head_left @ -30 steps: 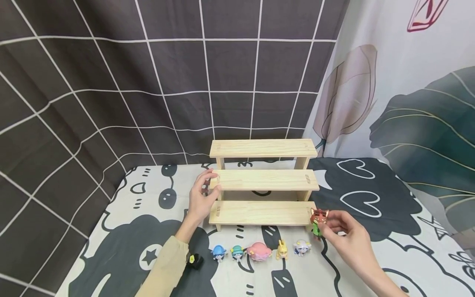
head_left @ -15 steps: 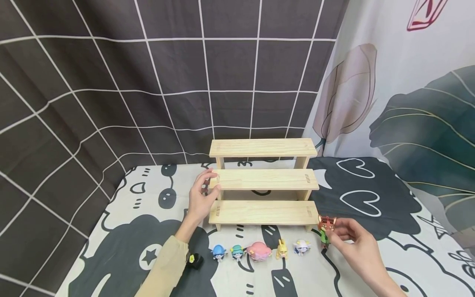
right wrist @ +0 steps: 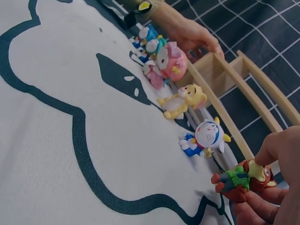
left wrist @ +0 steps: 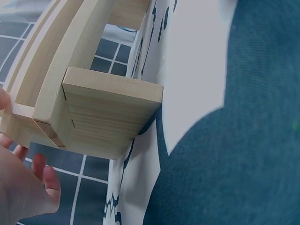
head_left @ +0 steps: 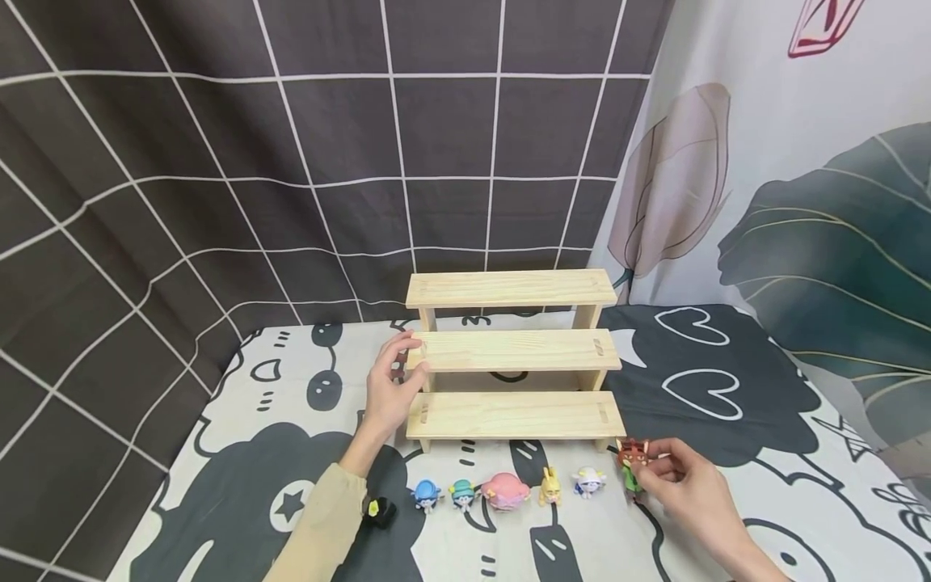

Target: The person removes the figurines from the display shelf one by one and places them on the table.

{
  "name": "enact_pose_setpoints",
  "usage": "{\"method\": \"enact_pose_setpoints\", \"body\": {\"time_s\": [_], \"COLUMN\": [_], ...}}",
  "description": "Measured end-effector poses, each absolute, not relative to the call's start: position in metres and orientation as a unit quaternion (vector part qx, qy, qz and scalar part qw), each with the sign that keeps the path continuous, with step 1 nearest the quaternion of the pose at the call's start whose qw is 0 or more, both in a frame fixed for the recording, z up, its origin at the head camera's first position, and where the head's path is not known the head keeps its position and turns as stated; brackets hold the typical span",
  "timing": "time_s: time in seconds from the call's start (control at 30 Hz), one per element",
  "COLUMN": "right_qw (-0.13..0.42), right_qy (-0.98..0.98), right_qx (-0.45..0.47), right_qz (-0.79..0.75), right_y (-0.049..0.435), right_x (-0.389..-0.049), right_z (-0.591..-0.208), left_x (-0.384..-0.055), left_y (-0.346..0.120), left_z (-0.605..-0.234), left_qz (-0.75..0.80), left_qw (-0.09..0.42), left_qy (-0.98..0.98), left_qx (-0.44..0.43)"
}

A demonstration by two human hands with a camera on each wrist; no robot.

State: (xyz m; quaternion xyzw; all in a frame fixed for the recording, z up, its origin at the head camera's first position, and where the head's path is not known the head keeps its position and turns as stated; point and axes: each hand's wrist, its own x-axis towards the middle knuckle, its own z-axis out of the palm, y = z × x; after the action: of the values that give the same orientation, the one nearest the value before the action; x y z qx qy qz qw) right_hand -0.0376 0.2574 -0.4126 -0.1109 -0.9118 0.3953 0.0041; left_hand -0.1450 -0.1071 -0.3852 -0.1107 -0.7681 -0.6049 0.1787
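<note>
A three-step wooden display shelf (head_left: 509, 415) stands on the printed cloth. My left hand (head_left: 389, 394) grips the left end of its middle step, thumb at the front edge; in the left wrist view the fingers lie round the step's end. Off the shelf's front right corner, my right hand (head_left: 687, 489) pinches a fox figurine (right wrist: 238, 180) between thumb and fingers. The fox has a red-brown head and a green top, and is held low over the cloth, feet downward. Left of it stands a white-and-blue figurine (head_left: 588, 482) with a white hood.
In the same row before the shelf are a yellow rabbit-eared figurine (head_left: 550, 487), a pink round one (head_left: 505, 491), a teal-hatted one (head_left: 462, 494) and a blue-hatted one (head_left: 426, 495). A dark grid curtain (head_left: 327, 162) hangs behind.
My right hand has moved the fox figurine down from beside the bottom step's right end to the cloth, level with the figurine row. The left hand stays on the shelf; the view shifts slightly.
</note>
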Motion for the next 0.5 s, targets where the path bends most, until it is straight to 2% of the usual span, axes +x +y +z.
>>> {"method": "enact_pose_setpoints", "body": {"time_s": [0.2, 0.5], "right_qw": [-0.022, -0.029], "right_qy": [-0.923, -0.933], "right_qx": [-0.103, -0.084], "right_qz": [0.37, 0.349], "right_y": [0.2549, 0.2554], "right_x": [-0.0425, -0.0469], "right_z": [-0.4175, -0.4195], "left_x": [-0.1451, -0.1449], "left_y": [-0.1079, -0.1075], "left_z": [-0.3849, -0.3832], "left_qz": [-0.602, -0.598], "left_qw": [0.179, 0.182], "left_qy": [-0.77, -0.773], "left_qx": [-0.111, -0.112]}}
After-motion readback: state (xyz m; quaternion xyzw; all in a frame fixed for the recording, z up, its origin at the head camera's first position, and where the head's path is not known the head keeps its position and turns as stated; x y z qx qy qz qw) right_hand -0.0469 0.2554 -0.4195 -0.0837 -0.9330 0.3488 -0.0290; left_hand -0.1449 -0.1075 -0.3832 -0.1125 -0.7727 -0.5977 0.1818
